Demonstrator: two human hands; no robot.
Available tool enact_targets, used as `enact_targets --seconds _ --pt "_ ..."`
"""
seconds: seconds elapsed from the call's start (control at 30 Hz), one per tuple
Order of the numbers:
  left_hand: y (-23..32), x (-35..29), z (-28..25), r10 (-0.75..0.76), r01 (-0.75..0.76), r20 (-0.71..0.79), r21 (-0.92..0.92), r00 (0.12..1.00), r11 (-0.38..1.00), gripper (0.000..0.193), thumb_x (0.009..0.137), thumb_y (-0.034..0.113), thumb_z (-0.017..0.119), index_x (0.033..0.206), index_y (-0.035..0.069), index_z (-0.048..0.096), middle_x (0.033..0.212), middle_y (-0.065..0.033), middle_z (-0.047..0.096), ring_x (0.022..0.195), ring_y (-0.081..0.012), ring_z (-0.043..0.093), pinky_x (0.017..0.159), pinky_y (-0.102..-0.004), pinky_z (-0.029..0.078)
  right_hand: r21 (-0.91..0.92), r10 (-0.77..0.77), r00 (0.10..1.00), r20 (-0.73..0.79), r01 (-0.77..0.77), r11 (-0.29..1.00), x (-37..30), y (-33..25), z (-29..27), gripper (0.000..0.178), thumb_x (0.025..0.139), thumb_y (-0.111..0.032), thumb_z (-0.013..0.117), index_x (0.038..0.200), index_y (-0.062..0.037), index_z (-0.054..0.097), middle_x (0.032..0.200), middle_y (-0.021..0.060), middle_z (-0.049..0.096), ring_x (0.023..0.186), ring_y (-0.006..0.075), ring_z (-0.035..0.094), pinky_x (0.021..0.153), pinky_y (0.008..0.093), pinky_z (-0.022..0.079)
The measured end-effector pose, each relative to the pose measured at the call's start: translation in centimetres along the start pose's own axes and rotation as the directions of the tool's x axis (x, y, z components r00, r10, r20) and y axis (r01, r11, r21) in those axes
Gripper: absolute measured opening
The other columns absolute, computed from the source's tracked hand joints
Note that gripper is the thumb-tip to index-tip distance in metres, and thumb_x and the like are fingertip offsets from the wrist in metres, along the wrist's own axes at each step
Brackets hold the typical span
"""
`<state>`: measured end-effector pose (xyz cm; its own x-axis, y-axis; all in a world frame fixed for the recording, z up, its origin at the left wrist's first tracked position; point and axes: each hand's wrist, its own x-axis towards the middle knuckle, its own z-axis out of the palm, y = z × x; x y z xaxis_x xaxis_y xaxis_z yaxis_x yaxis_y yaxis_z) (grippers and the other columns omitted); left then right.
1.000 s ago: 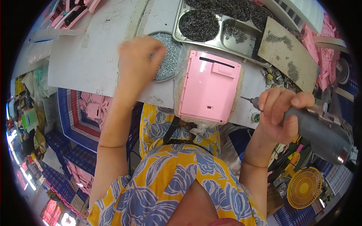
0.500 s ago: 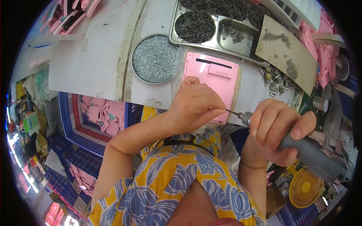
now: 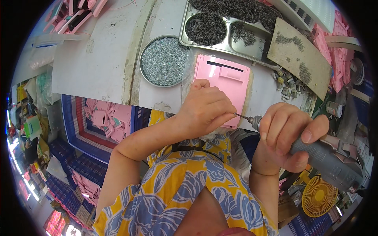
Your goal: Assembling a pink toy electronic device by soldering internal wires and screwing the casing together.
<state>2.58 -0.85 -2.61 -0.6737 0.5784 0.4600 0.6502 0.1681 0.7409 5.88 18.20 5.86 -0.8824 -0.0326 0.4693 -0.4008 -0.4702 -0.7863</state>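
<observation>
My right hand [image 3: 289, 131] is wrapped round a grey electric screwdriver [image 3: 332, 163], whose thin bit points left. At the bit's tip, my left hand [image 3: 208, 110] pinches a tiny silver screw [image 3: 235, 114] between thumb and forefinger; most of the screw is hidden. Beneath the left hand lies a flat pink plastic panel [image 3: 232, 88] with a dark slot along its far edge. The hand covers the panel's near left part. Left of the panel, a round metal dish [image 3: 141, 65] holds many small silver screws [image 3: 165, 61].
Behind the panel stands a metal tray [image 3: 256, 47] of dark springs [image 3: 206, 27]. A tan board [image 3: 283, 59] with small springs leans at its right, near loose metal pieces [image 3: 289, 86]. Below the table's left edge sits a blue crate [image 3: 67, 118] of pink parts [image 3: 106, 118].
The tabletop things appear shifted very slightly right in the view. Both hands hold nearly the same pose, and a bright speck now shows at the bit's tip.
</observation>
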Motion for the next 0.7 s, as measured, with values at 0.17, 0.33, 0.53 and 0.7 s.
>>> enact_targets --seconds 0.17,0.33,0.53,0.7 --pt "0.3 0.2 -0.3 0.046 -0.046 0.01 0.083 0.999 0.996 0.018 0.074 0.009 0.08 0.087 0.014 0.069 0.08 0.0033 0.066 0.072 -0.0146 0.06 0.076 -0.0365 0.035 0.021 0.015 1.0 -0.024 -0.015 1.0 -0.3 0.1 0.2 0.036 0.091 -0.028 0.077 0.105 -0.0122 0.047 0.06 0.0005 0.055 0.049 0.0156 0.052 0.053 0.0326 0.047" --pt "0.7 0.5 -0.3 0.046 -0.051 0.04 0.124 0.998 0.991 0.016 0.075 0.01 0.08 0.087 0.013 0.069 0.08 0.0033 0.066 0.072 -0.0149 0.06 0.077 -0.037 0.036 0.009 0.013 0.999 -0.032 -0.013 1.0 -0.4 0.2 0.3 0.037 0.09 -0.026 0.077 0.105 -0.0108 0.047 0.062 0.0018 0.055 0.051 0.0163 0.052 0.053 0.0325 0.047" --pt "-0.5 0.5 -0.9 0.031 -0.027 -0.018 0.19 0.999 0.981 0.011 0.079 0.011 0.079 0.086 0.012 0.069 0.076 0.0014 0.065 0.068 -0.0166 0.06 0.077 -0.0368 0.039 -0.095 -0.022 0.995 -0.099 0.012 0.995 -0.4 0.9 -0.9 0.034 0.091 -0.022 0.074 0.107 -0.0093 0.048 0.061 0.0026 0.052 0.052 0.0163 0.05 0.055 0.0332 0.046" --pt "-1.6 0.9 -1.5 -0.092 0.09 0.007 0.14 0.996 0.986 0.013 0.081 0.012 0.078 0.08 0.011 0.065 0.069 0.0001 0.06 0.063 -0.0207 0.056 0.077 -0.0377 0.039 -0.187 -0.143 0.978 -0.155 0.113 0.976 1.6 4.0 -4.9 0.023 0.095 -0.01 0.062 0.111 -0.0061 0.046 0.061 0.0041 0.048 0.051 0.0145 0.046 0.054 0.0332 0.043"
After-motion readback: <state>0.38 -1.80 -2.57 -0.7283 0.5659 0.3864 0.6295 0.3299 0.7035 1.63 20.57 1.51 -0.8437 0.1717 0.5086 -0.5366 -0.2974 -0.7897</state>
